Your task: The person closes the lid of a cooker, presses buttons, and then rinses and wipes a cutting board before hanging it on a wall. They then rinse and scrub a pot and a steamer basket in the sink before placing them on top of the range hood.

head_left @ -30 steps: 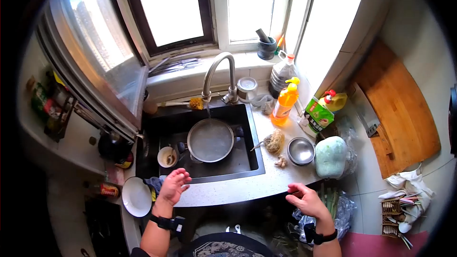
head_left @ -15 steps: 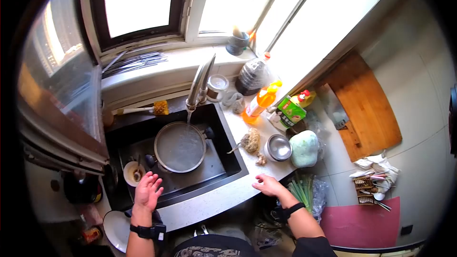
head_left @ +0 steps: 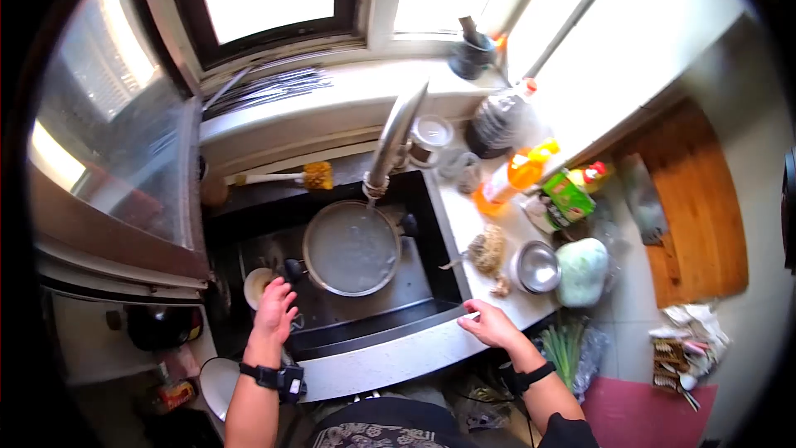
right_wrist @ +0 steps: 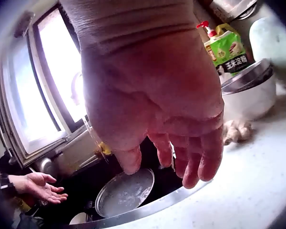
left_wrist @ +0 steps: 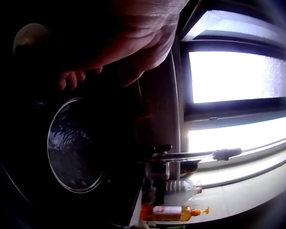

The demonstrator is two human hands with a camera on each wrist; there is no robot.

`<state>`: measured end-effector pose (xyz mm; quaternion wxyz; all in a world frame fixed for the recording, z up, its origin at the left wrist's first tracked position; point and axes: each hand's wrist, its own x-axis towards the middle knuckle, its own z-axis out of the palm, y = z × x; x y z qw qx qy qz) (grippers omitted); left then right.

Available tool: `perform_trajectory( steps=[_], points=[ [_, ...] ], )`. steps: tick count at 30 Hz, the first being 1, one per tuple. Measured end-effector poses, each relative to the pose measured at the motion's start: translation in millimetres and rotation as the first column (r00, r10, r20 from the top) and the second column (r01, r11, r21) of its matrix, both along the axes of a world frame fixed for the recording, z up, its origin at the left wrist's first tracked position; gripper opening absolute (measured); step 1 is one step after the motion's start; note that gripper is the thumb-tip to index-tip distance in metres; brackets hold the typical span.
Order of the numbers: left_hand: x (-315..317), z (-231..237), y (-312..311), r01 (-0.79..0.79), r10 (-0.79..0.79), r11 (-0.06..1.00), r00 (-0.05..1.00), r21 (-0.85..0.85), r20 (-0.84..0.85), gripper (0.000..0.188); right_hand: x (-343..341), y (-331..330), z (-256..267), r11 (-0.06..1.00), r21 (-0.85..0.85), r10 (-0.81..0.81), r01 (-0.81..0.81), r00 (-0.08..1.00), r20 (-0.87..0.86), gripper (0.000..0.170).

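Observation:
A round two-handled pot (head_left: 352, 253) with water in it sits in the dark sink (head_left: 398, 315). Above its back rim stands the metal faucet (head_left: 394, 141), with water falling from it into the pot. My left hand (head_left: 275, 315) hovers over the sink's front left, palm up with loose fingers and nothing in it. Just beyond its fingertips is a small light bowl (head_left: 255, 286), partly hidden by the hand. My right hand (head_left: 495, 325) is over the counter by the sink's front right corner, fingers loosely bent and holding nothing, as the right wrist view (right_wrist: 152, 105) shows.
Right of the sink are a metal bowl (head_left: 537, 267), ginger (right_wrist: 237, 131), an orange pump bottle (head_left: 510, 182) and a pale green melon (head_left: 582, 271). A yellow brush (head_left: 315, 175) lies behind the sink. A cleaver (head_left: 643, 199) and wooden board (head_left: 701, 207) stand at far right.
The head view has turned and shifted. My right hand has come left, closer to the sink's front corner. My left hand stays near the small bowl. Water keeps running into the pot.

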<state>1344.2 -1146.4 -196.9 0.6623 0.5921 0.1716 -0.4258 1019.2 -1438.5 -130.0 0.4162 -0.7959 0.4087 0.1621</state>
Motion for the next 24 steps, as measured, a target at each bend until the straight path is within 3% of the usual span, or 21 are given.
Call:
perform_trajectory(
  steps=[2,7,12,20,24],
  points=[
    [6,-8,-11,0.035,-0.042,0.993,0.997,0.109,0.063,0.053,18,-8,-3,1.0,0.001,0.019,-0.019,0.996,0.091,0.049],
    [11,-10,-40,0.151,-0.185,0.949,0.977,0.278,0.102,0.054,59,-24,3,0.979,0.041,0.195,-0.202,0.972,0.13,0.047],
    [9,-13,-54,0.198,-0.251,0.909,0.963,0.368,0.1,0.055,99,-61,1,0.966,-0.078,0.258,-0.246,0.924,0.281,0.044],
    [17,-26,-50,0.154,-0.224,0.92,0.961,0.36,0.161,0.056,169,-100,15,0.95,-0.163,0.3,-0.265,0.923,0.243,0.046],
    [18,-16,-54,0.152,-0.218,0.922,0.964,0.356,0.154,0.054,168,-93,-18,0.929,-0.154,0.359,-0.337,0.922,0.146,0.045]
  ],
)
